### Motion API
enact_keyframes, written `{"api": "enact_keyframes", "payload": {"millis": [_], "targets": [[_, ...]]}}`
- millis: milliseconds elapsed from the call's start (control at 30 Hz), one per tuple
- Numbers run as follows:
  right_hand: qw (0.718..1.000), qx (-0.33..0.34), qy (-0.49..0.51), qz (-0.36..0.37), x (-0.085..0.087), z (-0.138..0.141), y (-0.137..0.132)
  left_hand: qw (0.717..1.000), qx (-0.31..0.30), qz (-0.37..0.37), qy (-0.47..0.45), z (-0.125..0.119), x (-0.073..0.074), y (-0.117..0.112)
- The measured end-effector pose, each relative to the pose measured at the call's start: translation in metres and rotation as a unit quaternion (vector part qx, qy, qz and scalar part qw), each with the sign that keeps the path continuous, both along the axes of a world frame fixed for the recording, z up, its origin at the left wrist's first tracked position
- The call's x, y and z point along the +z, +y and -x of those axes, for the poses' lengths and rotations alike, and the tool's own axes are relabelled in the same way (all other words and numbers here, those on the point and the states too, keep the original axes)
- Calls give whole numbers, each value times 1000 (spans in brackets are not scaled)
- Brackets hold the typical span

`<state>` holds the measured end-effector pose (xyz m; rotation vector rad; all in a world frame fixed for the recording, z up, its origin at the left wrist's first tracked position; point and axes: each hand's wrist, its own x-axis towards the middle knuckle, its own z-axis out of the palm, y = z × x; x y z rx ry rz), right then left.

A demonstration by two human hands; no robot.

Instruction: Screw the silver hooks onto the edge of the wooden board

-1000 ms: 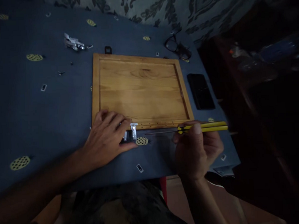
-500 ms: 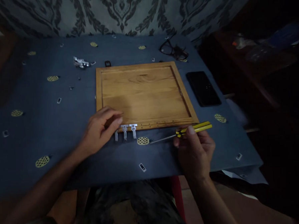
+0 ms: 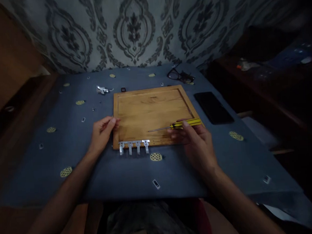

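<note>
A framed wooden board (image 3: 150, 112) lies flat on the cloth-covered table. Along the left part of its near edge sits a row of several silver metal hooks (image 3: 138, 146), their tips reaching past the edge. My right hand (image 3: 196, 142) grips the yellow-and-black handle of a screwdriver (image 3: 186, 123) over the board's right side, its shaft pointing left above the wood. At the board's left edge is my left hand (image 3: 103, 132), thumb and fingertips pinched together. Whatever may be between those fingertips is too small to make out.
A black phone (image 3: 213, 107) lies right of the board, and eyeglasses (image 3: 181, 75) rest behind it. Loose silver hooks (image 3: 102, 89) and a small black square piece (image 3: 123, 89) are at the back left. Tiny metal bits (image 3: 93, 109) lie on the cloth nearby.
My left hand has drawn back from the hooks to the board's left edge, uncovering the whole row. The screwdriver has risen from beside the near edge to over the board. The view has tilted up.
</note>
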<state>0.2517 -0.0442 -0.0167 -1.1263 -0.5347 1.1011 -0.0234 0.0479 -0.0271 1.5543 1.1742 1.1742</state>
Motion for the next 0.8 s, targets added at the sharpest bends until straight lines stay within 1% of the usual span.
{"api": "enact_keyframes", "payload": {"millis": [133,233,367,467,567,633,700,800], "targets": [[996,72,49,19,-3,5,40,999,-22,-2,24,3,-10,5],[991,104,78,26,-11,10,59,998,-42,5,46,7,-19,8],[987,126,96,34,-20,9,65,996,-62,28,64,11,-29,12],[986,138,94,29,-19,4,63,995,-62,44,69,12,-32,13],[985,148,83,25,-13,-1,58,995,-40,50,77,17,-32,18],[985,156,69,24,-8,-3,55,995,-8,47,90,25,-31,27],[986,158,52,17,-5,-5,52,993,35,39,108,38,-30,40],[990,140,28,-6,-1,-6,49,983,104,17,148,60,-26,67]]}}
